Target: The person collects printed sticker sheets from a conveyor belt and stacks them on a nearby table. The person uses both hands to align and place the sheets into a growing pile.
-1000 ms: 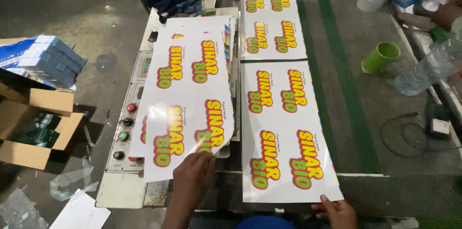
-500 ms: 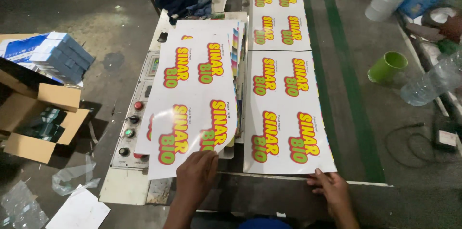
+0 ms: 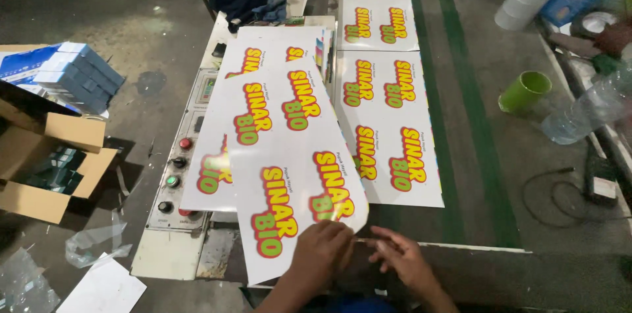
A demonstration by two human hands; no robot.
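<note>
The left hand (image 3: 322,247) gripped the near edge of a printed sheet (image 3: 289,175), lifted over the stack (image 3: 263,63) on the control panel (image 3: 181,175). The right hand (image 3: 401,260) hovered open beside it. Another printed sheet still lay on the surface (image 3: 526,155), so stacking seemed partway done.

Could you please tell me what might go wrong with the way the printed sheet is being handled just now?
The left hand grips the top printed sheet by its near corner only, so it may crease. The sheet overhangs the control panel and could brush its buttons. The right hand hovers beside it, giving little support.
</note>
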